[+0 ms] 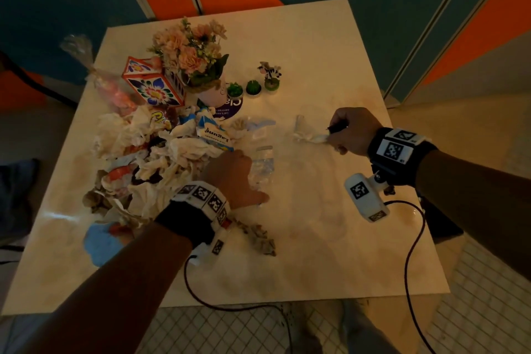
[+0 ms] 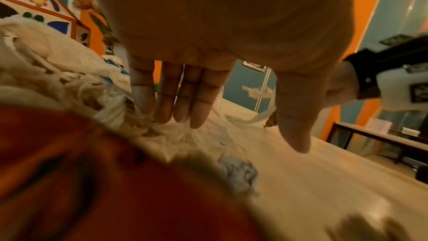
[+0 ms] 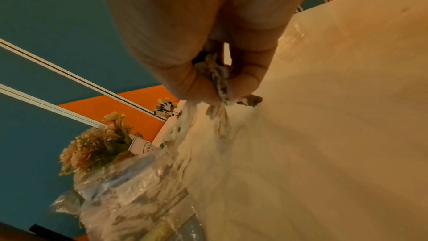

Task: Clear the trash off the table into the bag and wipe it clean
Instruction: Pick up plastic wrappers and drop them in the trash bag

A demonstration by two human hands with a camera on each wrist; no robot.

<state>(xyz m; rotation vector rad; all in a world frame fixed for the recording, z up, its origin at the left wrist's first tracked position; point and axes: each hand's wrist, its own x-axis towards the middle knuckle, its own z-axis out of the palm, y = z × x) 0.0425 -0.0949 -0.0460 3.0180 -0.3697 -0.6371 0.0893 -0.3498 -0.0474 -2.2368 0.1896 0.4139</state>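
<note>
In the head view the right hand (image 1: 349, 131) pinches a crumpled tissue (image 1: 309, 137) on the tabletop (image 1: 330, 238) right of the trash pile (image 1: 149, 158); the left wrist view shows the left hand's fingers (image 2: 183, 96) straight against that pile; in the right wrist view the grip is tight, so lift it straight.

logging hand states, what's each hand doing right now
Left hand: open, fingers straight, at the edge of the trash pile.
Right hand: closed, pinching a crumpled tissue.
</note>
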